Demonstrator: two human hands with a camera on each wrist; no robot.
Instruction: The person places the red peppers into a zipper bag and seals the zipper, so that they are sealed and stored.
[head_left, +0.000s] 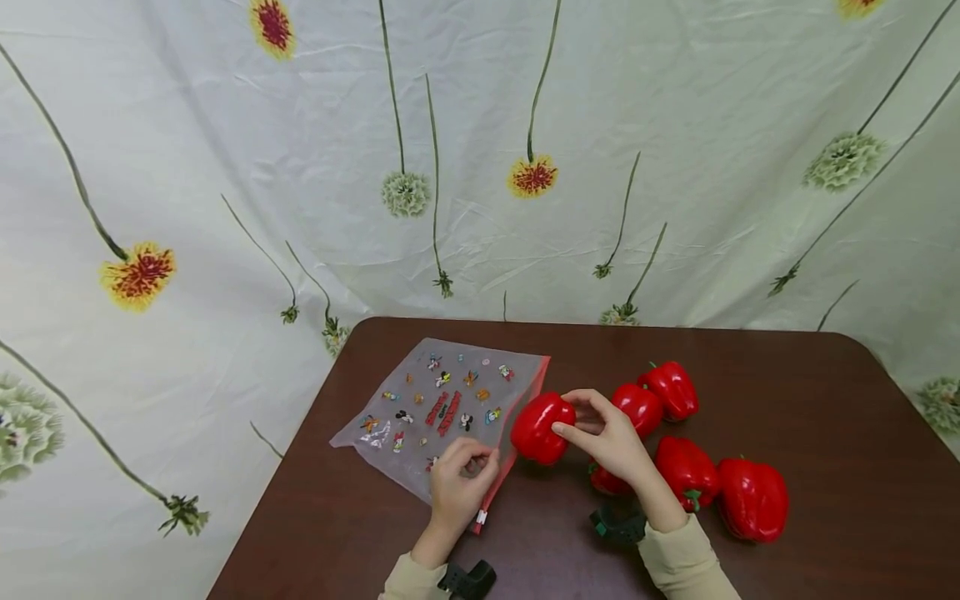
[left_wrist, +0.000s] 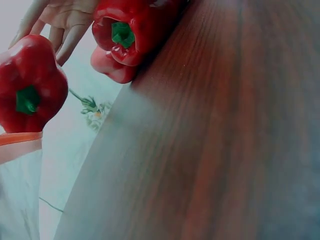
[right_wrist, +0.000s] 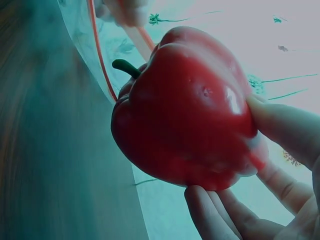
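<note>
My right hand (head_left: 617, 442) holds a glossy red bell pepper (head_left: 542, 428), thumb on one side and fingers on the other. Its green stem points toward the bag in the right wrist view, where the pepper (right_wrist: 185, 110) fills the middle. A clear zip bag (head_left: 412, 400) with small cartoon prints and a red-orange zip edge lies to the left. The left hand (head_left: 461, 487) pinches that edge near the front. Two orange rims stand apart behind the pepper in the right wrist view. In the left wrist view, the pepper (left_wrist: 35, 80) overlaps the bag's orange rim (left_wrist: 20, 138).
Several more red bell peppers sit right of the hands, including one at the back (head_left: 670, 390) and one at the right (head_left: 752, 498). Another pepper is partly hidden behind the right wrist. The brown table (head_left: 832, 417) ends before a flower-printed cloth (head_left: 480, 217).
</note>
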